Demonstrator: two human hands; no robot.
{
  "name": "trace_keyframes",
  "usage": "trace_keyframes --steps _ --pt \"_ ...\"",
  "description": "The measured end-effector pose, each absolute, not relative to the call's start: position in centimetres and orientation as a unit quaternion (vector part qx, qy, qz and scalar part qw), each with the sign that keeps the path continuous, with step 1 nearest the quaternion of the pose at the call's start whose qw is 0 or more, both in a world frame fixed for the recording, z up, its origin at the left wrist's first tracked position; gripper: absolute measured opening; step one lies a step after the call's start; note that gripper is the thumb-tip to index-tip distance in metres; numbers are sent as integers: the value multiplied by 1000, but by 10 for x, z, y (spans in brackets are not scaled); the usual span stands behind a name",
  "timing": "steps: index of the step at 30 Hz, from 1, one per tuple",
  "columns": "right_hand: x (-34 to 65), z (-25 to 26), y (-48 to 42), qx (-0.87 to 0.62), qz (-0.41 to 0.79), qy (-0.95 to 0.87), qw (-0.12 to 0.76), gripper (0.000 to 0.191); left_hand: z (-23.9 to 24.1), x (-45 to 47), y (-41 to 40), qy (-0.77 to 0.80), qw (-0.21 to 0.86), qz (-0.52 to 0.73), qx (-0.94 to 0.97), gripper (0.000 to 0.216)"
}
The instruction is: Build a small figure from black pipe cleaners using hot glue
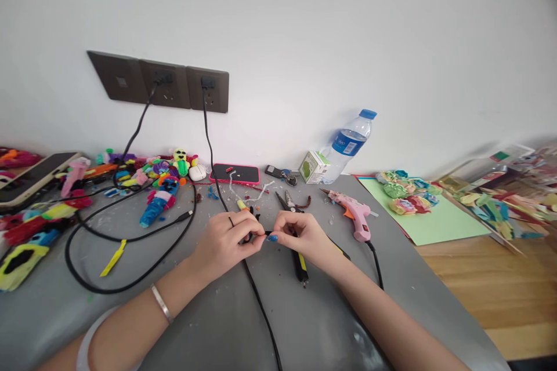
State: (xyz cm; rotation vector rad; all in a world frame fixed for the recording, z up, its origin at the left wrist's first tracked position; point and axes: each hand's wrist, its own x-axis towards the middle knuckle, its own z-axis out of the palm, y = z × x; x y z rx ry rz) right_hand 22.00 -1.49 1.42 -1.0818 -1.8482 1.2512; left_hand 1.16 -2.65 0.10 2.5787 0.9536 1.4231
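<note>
My left hand (229, 239) and my right hand (300, 236) meet over the middle of the grey table (209, 324). Both pinch a thin black pipe cleaner (261, 233) stretched between their fingertips. The left hand wears a ring and a bracelet; the right hand's nails are blue. A black and yellow tool (300, 264) lies under the right hand. Small scissors (287, 201) lie just beyond the hands. A black cable (261, 307) runs under the hands toward me.
A pink glue gun (354, 214) lies right of the hands. Behind it stand a water bottle (348, 145) and small carton (314, 167). A pink-cased phone (235, 174) sits near the wall. Colourful pipe-cleaner figures (161, 185) crowd the left; paper flowers (404, 194) sit on green paper.
</note>
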Motion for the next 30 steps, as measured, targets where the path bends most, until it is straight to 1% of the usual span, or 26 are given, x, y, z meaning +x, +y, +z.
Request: trace_keyframes --steps 3,6,10,16,20,27,30 --pt "219 15 -16 -416 455 -714 331 41 1 12 -27 308 12 459 834 13" --pt "219 14 -16 -419 445 -715 338 42 3 12 -27 310 41 474 823 13" --pt "219 15 -14 -417 469 -699 344 39 5 11 -26 310 89 508 798 16" --pt "220 17 -13 -407 502 -678 351 37 6 10 -26 308 86 511 798 15" --pt "220 16 -13 -394 516 -672 355 35 4 10 -26 302 57 508 805 15" --pt "219 10 -13 -377 537 -665 358 33 2 11 -27 288 -41 488 823 20" --pt "219 8 -14 -354 554 -662 360 29 3 10 -28 285 -55 477 830 21"
